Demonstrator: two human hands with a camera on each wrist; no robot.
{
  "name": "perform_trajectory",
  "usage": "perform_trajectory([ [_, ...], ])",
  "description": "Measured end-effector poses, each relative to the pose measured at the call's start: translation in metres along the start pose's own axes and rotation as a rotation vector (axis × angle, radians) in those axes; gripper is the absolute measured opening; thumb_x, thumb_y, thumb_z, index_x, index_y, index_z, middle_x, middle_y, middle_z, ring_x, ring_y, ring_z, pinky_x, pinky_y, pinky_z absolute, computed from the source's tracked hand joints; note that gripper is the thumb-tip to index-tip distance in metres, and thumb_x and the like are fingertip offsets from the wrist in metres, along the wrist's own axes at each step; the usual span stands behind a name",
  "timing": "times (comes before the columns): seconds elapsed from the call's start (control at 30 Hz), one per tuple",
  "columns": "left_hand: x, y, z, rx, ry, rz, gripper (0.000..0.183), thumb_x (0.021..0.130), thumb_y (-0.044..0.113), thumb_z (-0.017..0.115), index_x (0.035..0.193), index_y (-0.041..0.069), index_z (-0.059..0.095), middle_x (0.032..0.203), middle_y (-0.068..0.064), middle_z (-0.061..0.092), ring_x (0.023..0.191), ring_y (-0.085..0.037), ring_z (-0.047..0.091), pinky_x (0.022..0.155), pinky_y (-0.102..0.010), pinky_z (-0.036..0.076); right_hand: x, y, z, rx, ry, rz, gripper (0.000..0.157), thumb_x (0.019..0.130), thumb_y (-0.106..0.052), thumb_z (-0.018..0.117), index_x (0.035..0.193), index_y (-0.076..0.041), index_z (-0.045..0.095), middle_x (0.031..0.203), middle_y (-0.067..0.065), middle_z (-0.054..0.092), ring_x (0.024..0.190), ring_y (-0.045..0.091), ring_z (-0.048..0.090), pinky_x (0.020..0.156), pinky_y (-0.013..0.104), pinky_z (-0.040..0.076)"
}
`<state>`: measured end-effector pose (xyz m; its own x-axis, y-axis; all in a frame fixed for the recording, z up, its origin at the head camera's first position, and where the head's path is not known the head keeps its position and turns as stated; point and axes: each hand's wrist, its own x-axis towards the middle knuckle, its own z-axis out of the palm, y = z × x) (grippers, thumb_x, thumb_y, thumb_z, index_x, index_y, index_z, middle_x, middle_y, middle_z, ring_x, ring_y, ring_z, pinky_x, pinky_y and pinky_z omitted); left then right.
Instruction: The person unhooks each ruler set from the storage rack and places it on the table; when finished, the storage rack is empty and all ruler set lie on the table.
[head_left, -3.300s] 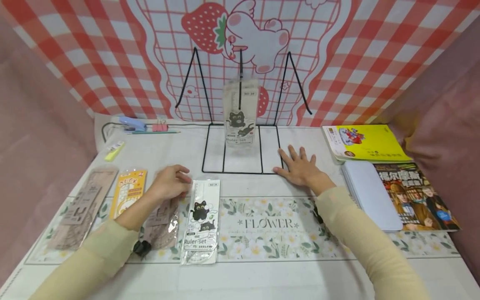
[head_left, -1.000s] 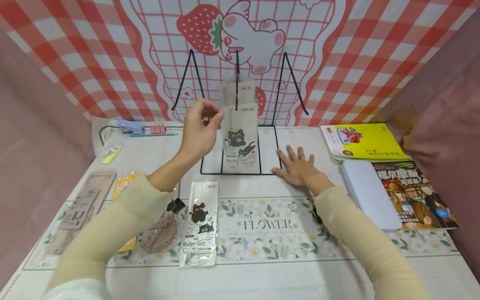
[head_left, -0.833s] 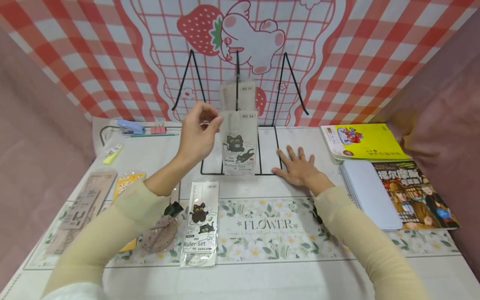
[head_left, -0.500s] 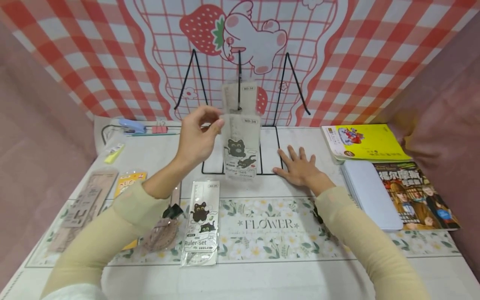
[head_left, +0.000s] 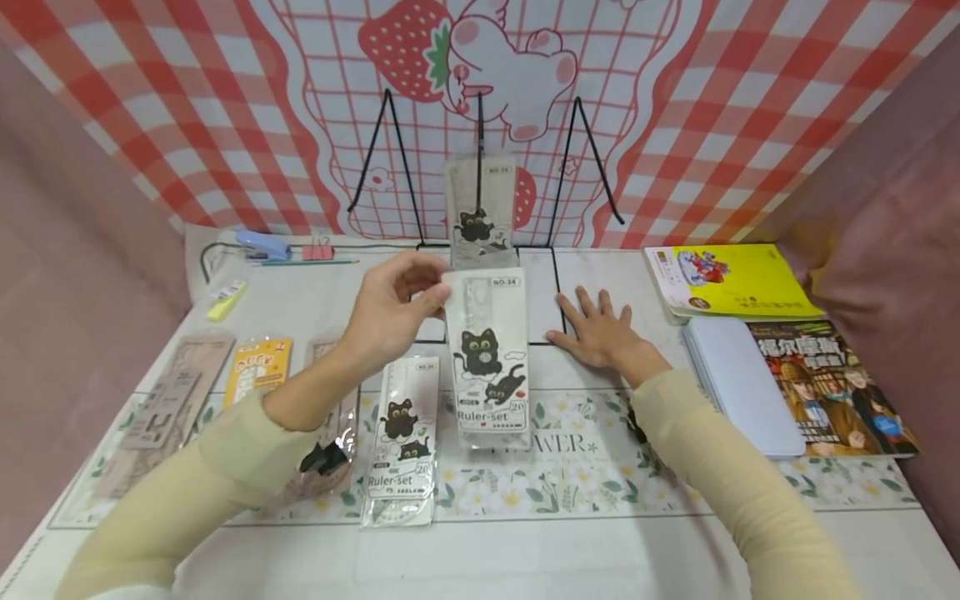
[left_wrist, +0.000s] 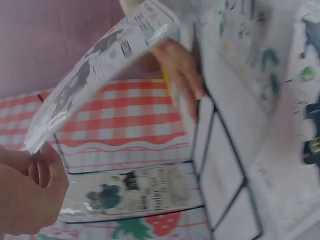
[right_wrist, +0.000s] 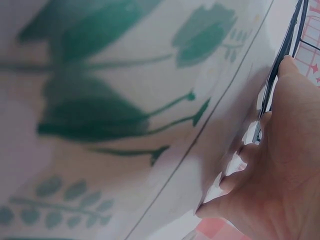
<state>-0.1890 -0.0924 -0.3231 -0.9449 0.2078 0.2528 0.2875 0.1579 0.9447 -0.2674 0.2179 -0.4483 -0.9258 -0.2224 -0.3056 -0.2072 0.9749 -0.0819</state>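
My left hand [head_left: 397,308] pinches the upper left corner of a packaged ruler set [head_left: 491,350] printed with black cats, held upright in front of the wire rack. In the left wrist view this ruler set [left_wrist: 90,75] slants up from the thumb and fingers. Behind it, another ruler set [head_left: 480,187] hangs on the rack's middle hook [head_left: 480,133]. A similar cat ruler set [head_left: 405,433] lies flat on the table below my left hand. My right hand [head_left: 603,333] rests with fingers spread at the right edge of the rack's black wire base [head_left: 555,283].
At left lie a pinkish ruler pack [head_left: 168,408], an orange duck pack [head_left: 258,367] and another pinkish pack partly under my left forearm. A stapler [head_left: 262,245], pink binder clip [head_left: 318,247] and highlighter [head_left: 227,301] sit behind. Books [head_left: 738,283] and a pale case [head_left: 742,383] stand right.
My left hand went from the table to the rack, pinched the front ruler set and drew it off the hook, towards me and down. The right hand has stayed in place.
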Motion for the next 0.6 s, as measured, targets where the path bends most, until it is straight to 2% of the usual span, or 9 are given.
perform_trajectory([
  [0.07, -0.001, -0.012, 0.0, -0.001, -0.056, -0.104, 0.034, 0.089, -0.004, 0.061, 0.122, 0.002, 0.056, 0.105, -0.013, 0.062, 0.081, -0.01, 0.063, 0.073, -0.028, 0.062, 0.0, 0.0, 0.0, 0.0, -0.001, 0.002, 0.079, 0.095, -0.07, 0.024, 0.156, -0.027, -0.002, 0.164, 0.014, -0.008, 0.148, 0.05, -0.007, 0.113, 0.078, 0.003],
  [0.13, -0.001, -0.026, 0.002, 0.01, -0.096, -0.167, 0.036, 0.09, -0.004, 0.061, 0.124, 0.004, 0.055, 0.106, -0.013, 0.061, 0.08, -0.011, 0.064, 0.072, -0.029, 0.062, 0.0, 0.0, 0.0, 0.001, -0.002, 0.004, 0.079, 0.095, -0.07, 0.024, 0.156, -0.027, -0.002, 0.164, 0.014, -0.008, 0.148, 0.05, -0.007, 0.113, 0.078, 0.002],
  [0.33, -0.008, -0.063, 0.011, 0.003, -0.16, -0.311, 0.034, 0.089, -0.004, 0.061, 0.122, 0.005, 0.056, 0.102, -0.013, 0.062, 0.073, -0.013, 0.065, 0.07, -0.03, 0.062, 0.001, -0.001, 0.001, 0.003, -0.007, 0.011, 0.08, 0.094, -0.071, 0.024, 0.156, -0.028, -0.003, 0.165, 0.013, -0.009, 0.149, 0.049, -0.008, 0.113, 0.077, 0.002],
  [0.43, -0.011, -0.075, 0.016, -0.013, -0.186, -0.38, 0.035, 0.088, -0.005, 0.061, 0.122, 0.004, 0.055, 0.1, -0.011, 0.061, 0.073, -0.014, 0.064, 0.07, -0.032, 0.063, 0.0, -0.001, 0.001, 0.003, -0.005, 0.013, 0.08, 0.094, -0.071, 0.024, 0.156, -0.028, -0.002, 0.165, 0.013, -0.008, 0.149, 0.048, -0.007, 0.114, 0.077, 0.002],
  [0.6, -0.014, -0.089, 0.02, 0.028, -0.225, -0.446, 0.036, 0.089, -0.005, 0.06, 0.124, 0.003, 0.055, 0.1, -0.011, 0.059, 0.072, -0.015, 0.063, 0.069, -0.032, 0.063, 0.0, -0.001, 0.0, 0.008, -0.003, 0.01, 0.079, 0.095, -0.07, 0.025, 0.156, -0.028, -0.002, 0.165, 0.013, -0.008, 0.149, 0.049, -0.007, 0.114, 0.077, 0.002],
])
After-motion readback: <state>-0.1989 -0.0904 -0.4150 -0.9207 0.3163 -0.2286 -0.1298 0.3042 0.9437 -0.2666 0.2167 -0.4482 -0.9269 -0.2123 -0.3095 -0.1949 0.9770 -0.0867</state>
